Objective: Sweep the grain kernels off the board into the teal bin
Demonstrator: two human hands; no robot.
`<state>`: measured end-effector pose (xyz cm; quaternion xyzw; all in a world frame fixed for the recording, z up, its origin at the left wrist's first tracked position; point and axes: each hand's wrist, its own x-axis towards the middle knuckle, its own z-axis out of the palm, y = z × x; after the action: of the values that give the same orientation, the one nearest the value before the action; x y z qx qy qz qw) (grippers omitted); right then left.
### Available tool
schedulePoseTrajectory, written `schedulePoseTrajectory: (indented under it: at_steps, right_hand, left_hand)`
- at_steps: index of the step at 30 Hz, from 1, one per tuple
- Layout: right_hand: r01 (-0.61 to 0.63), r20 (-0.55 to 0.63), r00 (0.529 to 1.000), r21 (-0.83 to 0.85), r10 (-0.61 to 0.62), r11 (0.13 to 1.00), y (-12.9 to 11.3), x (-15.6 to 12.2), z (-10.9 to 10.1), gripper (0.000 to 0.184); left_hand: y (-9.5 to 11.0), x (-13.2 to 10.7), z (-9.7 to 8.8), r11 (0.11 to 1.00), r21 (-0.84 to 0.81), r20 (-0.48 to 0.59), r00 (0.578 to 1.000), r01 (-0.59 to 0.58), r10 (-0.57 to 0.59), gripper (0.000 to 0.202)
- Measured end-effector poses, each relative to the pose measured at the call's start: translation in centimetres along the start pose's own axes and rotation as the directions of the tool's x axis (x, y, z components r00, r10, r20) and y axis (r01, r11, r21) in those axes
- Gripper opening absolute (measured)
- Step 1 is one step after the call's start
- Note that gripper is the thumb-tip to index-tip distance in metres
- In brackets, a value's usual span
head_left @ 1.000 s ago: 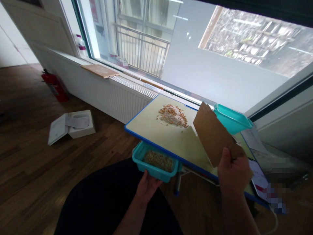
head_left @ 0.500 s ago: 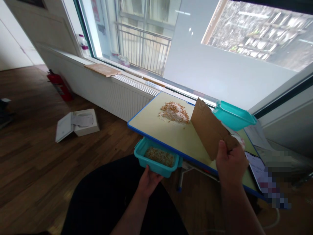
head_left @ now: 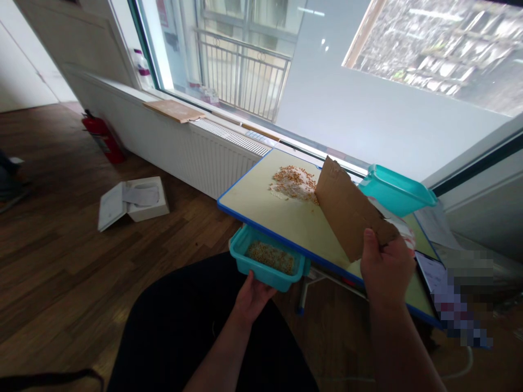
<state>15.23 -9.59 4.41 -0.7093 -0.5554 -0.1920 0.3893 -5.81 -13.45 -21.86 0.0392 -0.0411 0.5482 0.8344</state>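
Observation:
My left hand (head_left: 252, 298) grips the near side of a teal plastic bin (head_left: 241, 256) with grain in it, held just under the front edge of a small blue-rimmed table (head_left: 261, 209). My right hand (head_left: 384, 269) is closed on a piece of brown cardboard (head_left: 347, 207), which stands tilted on the tabletop. Its far edge sits right beside a pile of tan grains (head_left: 295, 181) mixed with white bits on the far part of the table.
A second teal bin (head_left: 398, 190) stands at the table's far right by the window. A tablet (head_left: 431, 277) lies at the right end. On the wooden floor to the left are an open white box (head_left: 133, 201) and a red fire extinguisher (head_left: 102, 139) near the radiator.
The cardboard has slid away from me toward the grain pile, its edge now reaching the grains. The bin under the table edge has stayed in place.

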Motion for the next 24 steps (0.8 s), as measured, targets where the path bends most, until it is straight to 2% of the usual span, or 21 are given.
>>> schedulePoseTrajectory:
  at_steps: [12, 16, 24]
  right_hand:
    - [0.004, 0.034, 0.999, -0.008, -0.003, 1.000, -0.7, -0.9, -0.5, 0.042]
    - [0.050, 0.012, 0.999, 0.013, -0.050, 0.999, -1.1, -1.3, -0.7, 0.041]
    - [0.063, 0.024, 0.998, 0.006, -0.063, 0.998, -0.8, -1.9, -1.1, 0.044]
  left_hand:
    - [-0.1, 0.0, 0.1, 0.998, 0.059, -0.064, 0.998, -0.004, 0.007, 0.061]
    - [-0.1, -0.1, 0.7, 0.999, 0.045, -0.117, 0.993, -0.003, 0.008, 0.060]
    - [0.0, 0.0, 1.9, 0.998, 0.057, -0.246, 0.969, -0.012, 0.025, 0.059]
